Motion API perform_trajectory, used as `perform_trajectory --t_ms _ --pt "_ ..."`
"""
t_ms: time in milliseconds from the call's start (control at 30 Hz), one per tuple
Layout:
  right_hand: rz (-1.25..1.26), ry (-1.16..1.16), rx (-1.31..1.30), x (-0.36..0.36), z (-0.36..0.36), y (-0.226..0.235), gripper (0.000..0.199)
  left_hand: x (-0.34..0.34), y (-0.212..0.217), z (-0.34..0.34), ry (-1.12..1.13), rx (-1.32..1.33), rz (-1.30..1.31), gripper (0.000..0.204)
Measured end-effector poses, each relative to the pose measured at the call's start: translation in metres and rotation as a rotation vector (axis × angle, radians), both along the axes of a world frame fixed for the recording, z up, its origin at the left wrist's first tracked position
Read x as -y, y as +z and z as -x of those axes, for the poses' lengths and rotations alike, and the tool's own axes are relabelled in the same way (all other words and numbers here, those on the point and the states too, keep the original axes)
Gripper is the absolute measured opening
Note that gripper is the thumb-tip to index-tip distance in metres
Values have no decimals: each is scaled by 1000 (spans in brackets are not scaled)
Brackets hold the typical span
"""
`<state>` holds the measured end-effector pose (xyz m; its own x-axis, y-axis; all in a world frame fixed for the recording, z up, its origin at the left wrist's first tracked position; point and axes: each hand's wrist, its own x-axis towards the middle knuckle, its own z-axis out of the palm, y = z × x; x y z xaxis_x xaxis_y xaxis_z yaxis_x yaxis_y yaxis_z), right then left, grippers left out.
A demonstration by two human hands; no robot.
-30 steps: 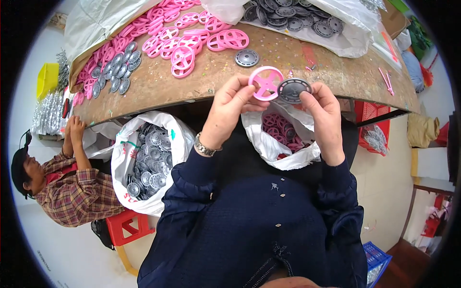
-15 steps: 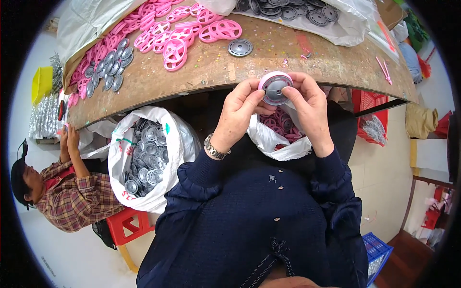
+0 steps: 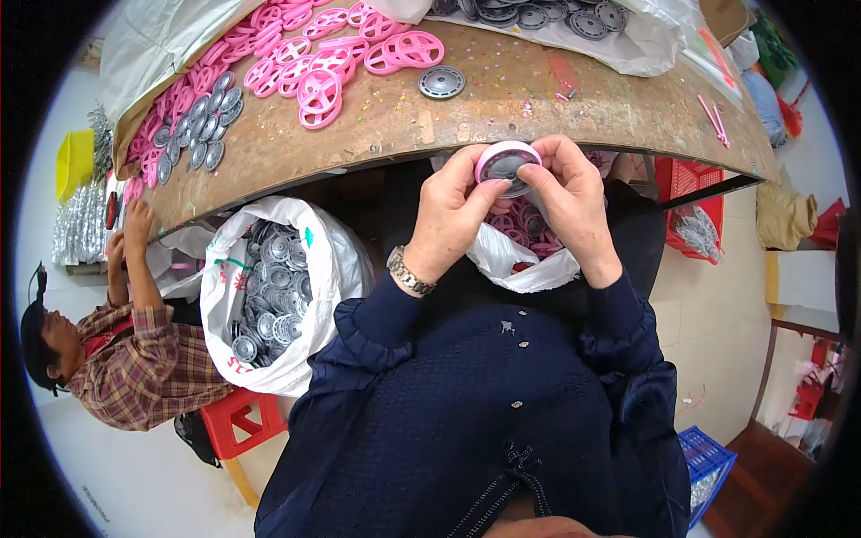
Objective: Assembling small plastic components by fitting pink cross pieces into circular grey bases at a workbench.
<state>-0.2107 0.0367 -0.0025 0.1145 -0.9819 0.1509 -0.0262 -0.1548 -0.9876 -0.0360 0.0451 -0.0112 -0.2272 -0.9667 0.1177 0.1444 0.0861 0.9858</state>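
Both my hands grip one small toy wheel (image 3: 508,163), a pink rim with a grey hubcap disc in its face. My left hand (image 3: 453,206) pinches its left side, thumb pressing on the grey disc. My right hand (image 3: 570,193) holds the right side, its thumb also on the disc. Below them an open white bag (image 3: 525,276) on my lap holds pink wheel parts. On the table beyond, a single grey disc (image 3: 441,82) lies near several loose pink rims (image 3: 320,93).
The brown table (image 3: 377,134) curves across in front. A white sack (image 3: 220,296) of grey discs stands at left. A co-worker (image 3: 134,359) sits past it by a red stool (image 3: 242,421). Red basket (image 3: 695,188) and blue crate (image 3: 704,466) are at right.
My left thumb has moved further over the grey disc, and both thumbs now press closer together on it. The wheel has tilted slightly. The co-worker's hands have moved at the table edge.
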Motion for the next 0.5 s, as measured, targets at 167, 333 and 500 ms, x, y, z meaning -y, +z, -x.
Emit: perform_trajectory --t_ms 167,333,500 --pt "17 -28 -26 3 1 -2 10 3 -7 5 77 222 209 31" --pt "-19 12 33 6 5 -3 10 9 1 3 13 112 41 29" --pt "48 -21 -56 0 0 2 12 10 2 -5 -75 22 -80 27"
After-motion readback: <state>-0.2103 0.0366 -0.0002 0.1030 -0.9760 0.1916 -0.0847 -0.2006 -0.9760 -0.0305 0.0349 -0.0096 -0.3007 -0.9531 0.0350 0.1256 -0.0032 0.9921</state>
